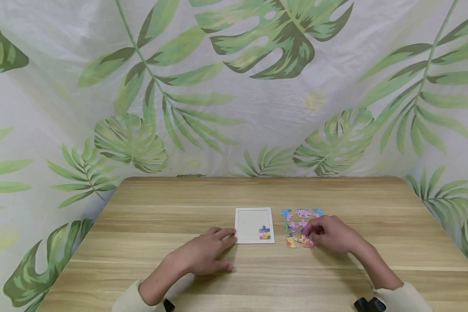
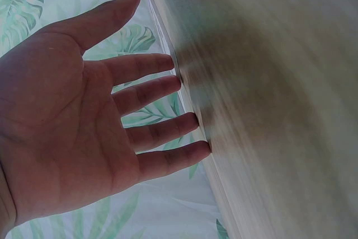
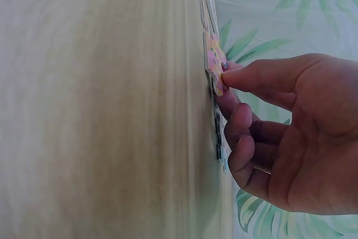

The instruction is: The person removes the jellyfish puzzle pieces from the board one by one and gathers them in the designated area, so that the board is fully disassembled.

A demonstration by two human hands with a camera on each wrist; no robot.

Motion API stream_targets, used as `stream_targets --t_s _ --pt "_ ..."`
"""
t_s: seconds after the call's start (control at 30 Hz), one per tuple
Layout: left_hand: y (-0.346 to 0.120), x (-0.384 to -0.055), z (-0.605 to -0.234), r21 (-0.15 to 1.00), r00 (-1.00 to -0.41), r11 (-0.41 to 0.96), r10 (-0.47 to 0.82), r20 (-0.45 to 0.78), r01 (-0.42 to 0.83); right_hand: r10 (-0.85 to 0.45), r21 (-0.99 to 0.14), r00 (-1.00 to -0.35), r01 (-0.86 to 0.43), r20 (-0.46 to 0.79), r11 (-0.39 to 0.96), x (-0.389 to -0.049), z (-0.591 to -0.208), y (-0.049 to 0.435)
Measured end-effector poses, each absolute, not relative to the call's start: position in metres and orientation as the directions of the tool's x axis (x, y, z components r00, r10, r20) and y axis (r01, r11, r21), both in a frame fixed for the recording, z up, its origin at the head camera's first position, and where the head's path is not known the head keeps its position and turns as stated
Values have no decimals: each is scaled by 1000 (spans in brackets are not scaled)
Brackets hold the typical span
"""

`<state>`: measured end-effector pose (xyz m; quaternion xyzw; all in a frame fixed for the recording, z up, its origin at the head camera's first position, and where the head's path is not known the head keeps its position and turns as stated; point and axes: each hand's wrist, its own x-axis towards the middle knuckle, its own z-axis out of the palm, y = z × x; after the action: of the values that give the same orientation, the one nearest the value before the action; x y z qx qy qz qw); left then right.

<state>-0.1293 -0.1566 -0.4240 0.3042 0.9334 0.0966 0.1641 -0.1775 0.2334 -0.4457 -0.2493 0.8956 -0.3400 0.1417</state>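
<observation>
A white puzzle board lies flat near the table's middle, with a yellow-and-pink piece topped in blue in its lower right corner. My left hand reaches its left edge with spread, nearly straight fingers; the left wrist view shows the bare palm. Right of the board, my right hand hovers low over loose pieces. Its thumb and index finger pinch a pink-and-yellow puzzle piece, tilted up in the right wrist view, while the other fingers curl below.
Loose puzzle pieces lie in rough rows beside the board, the back ones blue and pink. The wooden table ends at a leaf-patterned cloth behind. Dark wrist cameras sit at the sleeves.
</observation>
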Motion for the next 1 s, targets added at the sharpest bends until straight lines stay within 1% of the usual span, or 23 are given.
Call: stream_targets --t_s 0.67,1.0 --pt "-156 -128 -423 285 -764 798 597 -247 531 -520 -660 -848 -333 -102 673 -175 -443 231" --pt "-157 -129 -422 285 -758 791 606 -244 541 -525 -655 -848 -354 -76 668 -176 -445 231"
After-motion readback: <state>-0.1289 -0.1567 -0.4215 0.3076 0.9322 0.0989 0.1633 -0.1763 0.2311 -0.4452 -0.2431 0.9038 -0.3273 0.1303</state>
